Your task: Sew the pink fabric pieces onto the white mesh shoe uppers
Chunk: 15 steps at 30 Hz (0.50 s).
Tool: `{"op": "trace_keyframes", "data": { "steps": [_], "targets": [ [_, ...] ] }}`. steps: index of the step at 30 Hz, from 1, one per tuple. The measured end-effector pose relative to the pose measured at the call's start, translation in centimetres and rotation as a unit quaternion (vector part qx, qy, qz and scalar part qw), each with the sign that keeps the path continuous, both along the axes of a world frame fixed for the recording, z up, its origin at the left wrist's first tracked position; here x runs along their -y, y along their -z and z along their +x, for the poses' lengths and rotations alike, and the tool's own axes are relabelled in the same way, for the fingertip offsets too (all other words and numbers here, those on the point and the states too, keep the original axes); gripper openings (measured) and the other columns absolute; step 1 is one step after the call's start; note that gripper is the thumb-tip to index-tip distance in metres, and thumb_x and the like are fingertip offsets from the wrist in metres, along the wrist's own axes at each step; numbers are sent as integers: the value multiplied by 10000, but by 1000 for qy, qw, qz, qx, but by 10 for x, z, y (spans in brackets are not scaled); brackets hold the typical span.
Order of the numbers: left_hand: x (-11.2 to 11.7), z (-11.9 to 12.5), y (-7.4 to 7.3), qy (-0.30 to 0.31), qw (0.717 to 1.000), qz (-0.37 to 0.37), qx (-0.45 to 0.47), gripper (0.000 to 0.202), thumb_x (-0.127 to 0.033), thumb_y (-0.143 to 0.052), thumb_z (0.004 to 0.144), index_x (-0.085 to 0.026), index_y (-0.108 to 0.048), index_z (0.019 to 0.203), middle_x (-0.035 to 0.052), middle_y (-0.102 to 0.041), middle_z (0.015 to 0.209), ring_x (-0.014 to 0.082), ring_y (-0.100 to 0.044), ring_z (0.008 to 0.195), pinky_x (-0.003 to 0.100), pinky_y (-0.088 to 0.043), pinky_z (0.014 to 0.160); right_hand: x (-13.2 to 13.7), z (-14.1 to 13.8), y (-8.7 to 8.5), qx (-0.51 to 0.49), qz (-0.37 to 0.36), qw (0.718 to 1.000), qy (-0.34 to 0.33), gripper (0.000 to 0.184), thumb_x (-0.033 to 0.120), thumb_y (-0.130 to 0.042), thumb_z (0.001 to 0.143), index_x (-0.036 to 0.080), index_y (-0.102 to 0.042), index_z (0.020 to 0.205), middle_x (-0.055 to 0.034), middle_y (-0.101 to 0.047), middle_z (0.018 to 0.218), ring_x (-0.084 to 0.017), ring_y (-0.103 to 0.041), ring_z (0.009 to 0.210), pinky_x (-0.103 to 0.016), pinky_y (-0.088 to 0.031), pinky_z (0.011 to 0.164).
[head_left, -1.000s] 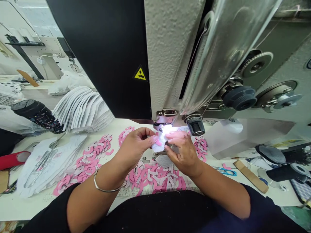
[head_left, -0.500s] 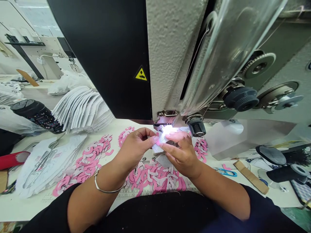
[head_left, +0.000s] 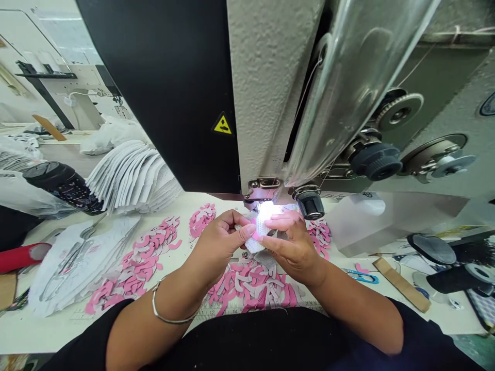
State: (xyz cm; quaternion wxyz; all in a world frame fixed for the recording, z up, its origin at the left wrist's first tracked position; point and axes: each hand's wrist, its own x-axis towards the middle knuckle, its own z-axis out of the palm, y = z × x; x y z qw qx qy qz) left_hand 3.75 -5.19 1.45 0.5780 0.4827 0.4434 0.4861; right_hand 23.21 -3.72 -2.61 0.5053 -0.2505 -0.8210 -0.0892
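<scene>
My left hand (head_left: 219,241) and my right hand (head_left: 291,246) meet under the lit needle area of the sewing machine (head_left: 266,103). Between their fingertips they pinch a small white mesh piece (head_left: 258,238) with a pink strip along its edge. Both hands are closed on it, thumbs and forefingers pressed together. A silver bangle (head_left: 166,315) circles my left wrist. Loose pink curved cut pieces (head_left: 251,286) lie on the table just below my hands.
More pink pieces (head_left: 143,260) spread to the left beside flat white panels (head_left: 73,263) with tweezers on them. A fanned stack of white panels (head_left: 131,178) and a dark bottle (head_left: 62,185) stand at the back left. Blue snips (head_left: 361,277) and a brown strip (head_left: 402,284) lie right.
The view dropped slightly. My hands stay under the needle light, shifting the white piece a little between the fingertips.
</scene>
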Motion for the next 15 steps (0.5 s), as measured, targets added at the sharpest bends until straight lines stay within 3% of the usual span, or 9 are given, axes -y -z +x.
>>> {"op": "trace_keyframes", "data": {
  "steps": [5,10,15],
  "targets": [
    [-1,4,-3,-3,1000,-2,4,261,-317,-783,777,-173,-567,788,-37,-581,733,76,-523,611,208,-431,588,0,-2,1,-3,-4,1000,4,244,141,-649,882,295,-714,1060,-44,-638,1094,-229,-568,1027,-440,-475,893],
    [1,7,-9,-20,997,-53,54,364,-290,-822,717,-208,-537,928,-35,-569,859,82,-548,647,210,-435,563,1,-2,2,-6,-8,1000,1,251,123,-664,869,290,-713,1050,-49,-636,1096,-237,-564,1043,-457,-476,906],
    [-4,8,-12,33,995,-83,34,294,-346,-779,756,-171,-551,817,-35,-527,710,60,-476,530,198,-371,484,1,0,-1,-10,-18,1000,5,280,109,-651,868,305,-719,1056,-40,-642,1097,-224,-576,1029,-448,-480,922]
  ]
}}
